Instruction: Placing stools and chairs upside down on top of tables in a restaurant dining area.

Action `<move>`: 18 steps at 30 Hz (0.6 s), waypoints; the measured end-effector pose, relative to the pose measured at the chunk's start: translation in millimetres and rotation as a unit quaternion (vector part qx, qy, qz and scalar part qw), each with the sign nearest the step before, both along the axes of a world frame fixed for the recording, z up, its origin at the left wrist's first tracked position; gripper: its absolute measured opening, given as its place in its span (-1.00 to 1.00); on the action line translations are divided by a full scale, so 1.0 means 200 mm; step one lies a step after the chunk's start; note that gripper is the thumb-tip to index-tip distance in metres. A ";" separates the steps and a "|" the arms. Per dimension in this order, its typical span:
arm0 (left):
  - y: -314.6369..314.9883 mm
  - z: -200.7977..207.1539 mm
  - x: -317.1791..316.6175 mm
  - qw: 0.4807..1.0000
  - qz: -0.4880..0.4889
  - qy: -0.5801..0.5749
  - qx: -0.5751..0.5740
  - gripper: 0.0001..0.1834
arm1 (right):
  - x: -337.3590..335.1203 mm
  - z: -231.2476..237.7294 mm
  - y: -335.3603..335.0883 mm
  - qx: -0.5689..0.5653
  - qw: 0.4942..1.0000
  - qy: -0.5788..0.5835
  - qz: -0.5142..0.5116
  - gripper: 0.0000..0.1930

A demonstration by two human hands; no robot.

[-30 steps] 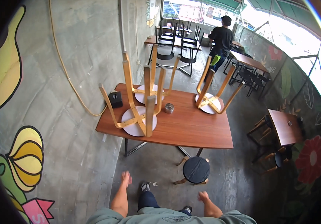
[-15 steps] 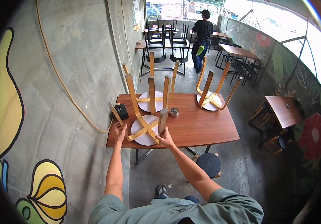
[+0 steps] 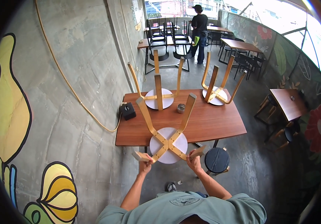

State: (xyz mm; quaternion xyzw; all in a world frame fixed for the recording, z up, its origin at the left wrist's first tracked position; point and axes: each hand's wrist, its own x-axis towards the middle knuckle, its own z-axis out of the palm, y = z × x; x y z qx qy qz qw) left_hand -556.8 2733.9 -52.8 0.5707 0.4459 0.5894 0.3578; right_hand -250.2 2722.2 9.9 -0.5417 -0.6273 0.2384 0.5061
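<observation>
Grey-green sleeves, short, at the lower rim. Left hand: fingers curled round one near leg of an inverted stool. Right hand: likewise curled round the other near leg. Wooden stool, four bent legs upward, pale round seat: half a second ago on the tabletop's near-left part, now drawn toward the person, straddling the near edge in view; its weight appears to be passing to both hands, though whether it touches the tabletop cannot be told. Black-topped stool, upright on the concrete floor, off the near edge. Brown table, bearing: black box, by the left edge; metallic cup, mid-tabletop; two further stools, inverted, one toward the far edge's left part, one at the far-right corner. Side table, right, small stools beside it. Grey wall, left, painted. Co-worker, dark clothing, near upturned black chairs.
</observation>
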 end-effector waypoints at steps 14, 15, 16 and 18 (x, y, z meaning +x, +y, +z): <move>-0.20 0.40 0.33 0.998 0.066 0.001 0.001 -0.56 | 0.19 0.25 -0.14 -0.027 0.995 0.068 -0.072 -0.83; -0.17 0.46 0.35 0.998 0.067 -0.006 0.012 -0.58 | 0.20 0.28 -0.11 -0.012 0.995 0.061 -0.075 -0.82; -0.15 0.50 0.34 0.998 0.067 -0.005 0.008 -0.58 | 0.21 0.31 -0.09 0.001 0.996 0.054 -0.075 -0.81; -0.13 0.57 0.31 0.995 0.050 0.079 -0.020 -0.58 | 0.22 0.36 -0.04 0.010 0.996 0.028 -0.081 -0.79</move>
